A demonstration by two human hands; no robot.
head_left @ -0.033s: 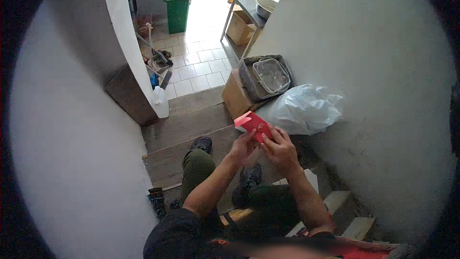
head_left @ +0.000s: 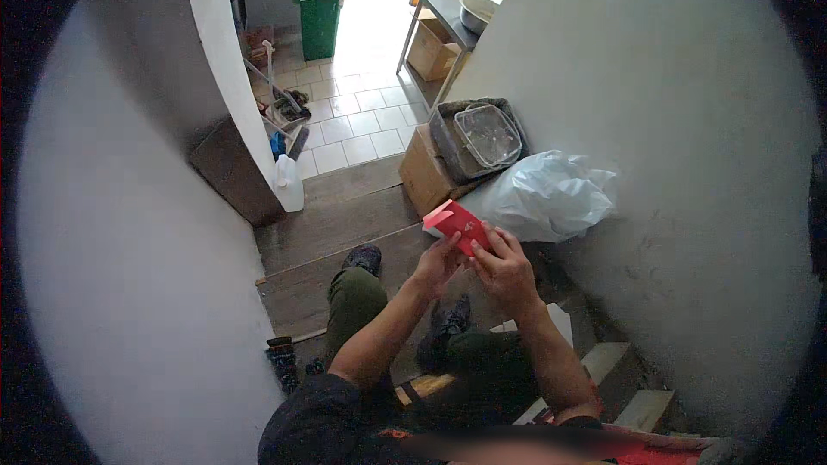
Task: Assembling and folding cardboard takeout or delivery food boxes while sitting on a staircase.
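Between my hands is a red paper envelope [head_left: 459, 226], tilted, with its flap raised at the far left end. Small pale marks show on its face. My left hand [head_left: 438, 265] pinches its near edge, thumb on top. At the opposite end, my right hand [head_left: 504, 269] grips it with the fingers over the edge and the thumb against the face. Whether anything is inside the envelope cannot be seen. Just beyond it a white plastic bag [head_left: 551, 194] rests against the right wall.
Wooden steps [head_left: 336, 241] descend ahead, with my feet on them. A cardboard box [head_left: 426, 174] bearing a dark bin with a clear container stands at the right. A white jug [head_left: 289, 182] stands by the left wall. Farther off are a green bin [head_left: 320, 27] and a metal table [head_left: 444, 7].
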